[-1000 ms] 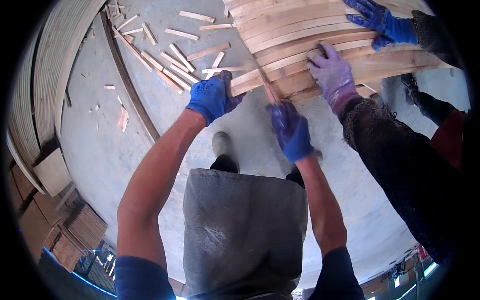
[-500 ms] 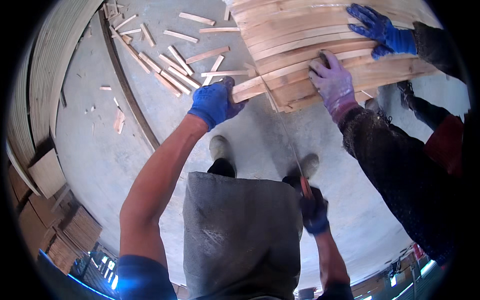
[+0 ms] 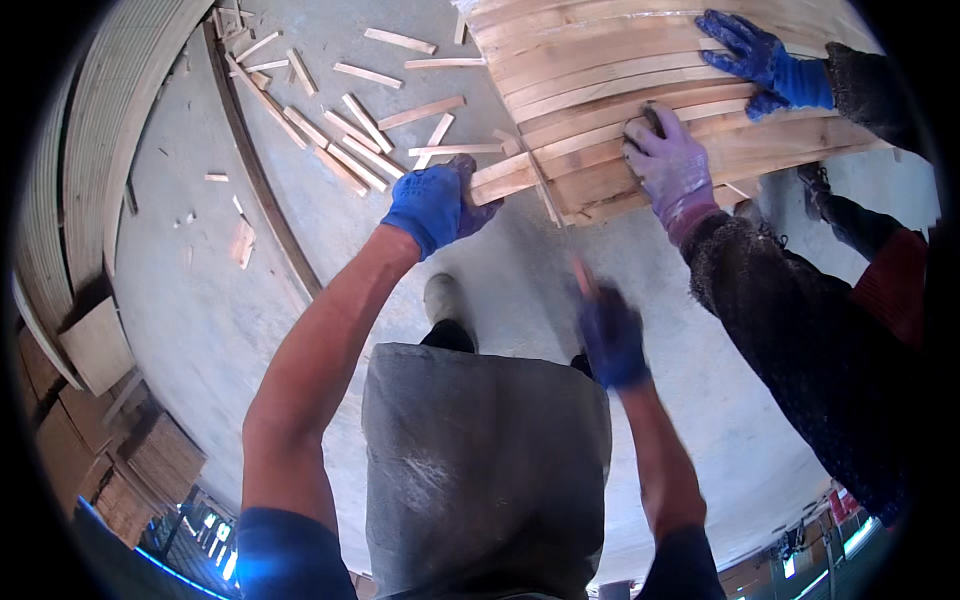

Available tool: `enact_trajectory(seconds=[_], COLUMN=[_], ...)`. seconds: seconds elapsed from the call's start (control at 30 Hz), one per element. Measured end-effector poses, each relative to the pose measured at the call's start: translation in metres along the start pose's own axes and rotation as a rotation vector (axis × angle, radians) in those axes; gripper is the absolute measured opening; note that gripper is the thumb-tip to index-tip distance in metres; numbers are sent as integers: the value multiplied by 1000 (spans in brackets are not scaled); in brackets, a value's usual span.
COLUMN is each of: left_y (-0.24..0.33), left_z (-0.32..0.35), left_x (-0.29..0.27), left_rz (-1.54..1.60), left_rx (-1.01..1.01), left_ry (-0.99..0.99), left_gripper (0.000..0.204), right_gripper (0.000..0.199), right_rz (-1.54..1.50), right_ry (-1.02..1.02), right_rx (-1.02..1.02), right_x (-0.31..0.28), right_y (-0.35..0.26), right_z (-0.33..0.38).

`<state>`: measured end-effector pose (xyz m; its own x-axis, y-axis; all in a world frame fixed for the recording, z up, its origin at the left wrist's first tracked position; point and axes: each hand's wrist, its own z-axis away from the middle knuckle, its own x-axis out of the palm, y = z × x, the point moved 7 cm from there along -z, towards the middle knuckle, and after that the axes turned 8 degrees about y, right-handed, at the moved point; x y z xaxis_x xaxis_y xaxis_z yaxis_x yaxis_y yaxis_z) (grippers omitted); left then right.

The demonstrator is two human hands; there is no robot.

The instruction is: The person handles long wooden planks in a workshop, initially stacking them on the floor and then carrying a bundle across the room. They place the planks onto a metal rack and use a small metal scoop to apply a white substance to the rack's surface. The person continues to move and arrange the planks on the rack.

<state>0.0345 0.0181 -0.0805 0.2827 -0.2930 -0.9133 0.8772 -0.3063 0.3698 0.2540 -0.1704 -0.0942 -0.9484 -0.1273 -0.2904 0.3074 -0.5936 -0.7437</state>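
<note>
Our left hand [image 3: 440, 207] grips strip ends [image 3: 503, 182] beyond the board stack [image 3: 605, 88]; our right hand [image 3: 612, 338] holds the saw [image 3: 586, 277], blade [image 3: 541, 182] across them. Offcuts [image 3: 422, 111] lie on the floor [image 3: 195, 300]; we judge these ends not yet severed.

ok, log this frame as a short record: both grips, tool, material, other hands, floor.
Left grip: blue glove, closed on a board end jutting left from the stack
Right grip: motion-blurred, closed on the saw's handle
Tool: saw, reddish handle, thin blade crossing at the stack's left edge; cut depth unclear
Material: pale wooden boards, layered
Other hands: purple-gloved hand and blue-gloved hand, both on the stack
Floor: scattered wood strips, upper left
</note>
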Motion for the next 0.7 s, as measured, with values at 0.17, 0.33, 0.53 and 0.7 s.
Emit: enact_trajectory(seconds=[0.17,0.33,0.53,0.7], left_y=[2,-8,2,-57], left_z=[12,-3,-4,-21], left_x=[7,2,7,-70], left_rz=[10,-4,-36,-92], left_rx=[-20,-35,16,-233], left_ry=[-124,-51,-139,-247], left_gripper=[54,58,55,74], right_gripper=[36,30,24,25], right_rz=[281,-19,-150,-72], right_ry=[4,23,163,64], right_rx=[-30,36,-3,56], right_x=[6,-7,-6,-28], right_y=[-14,-25,-15,-26], right_z=[15,19,28,99])
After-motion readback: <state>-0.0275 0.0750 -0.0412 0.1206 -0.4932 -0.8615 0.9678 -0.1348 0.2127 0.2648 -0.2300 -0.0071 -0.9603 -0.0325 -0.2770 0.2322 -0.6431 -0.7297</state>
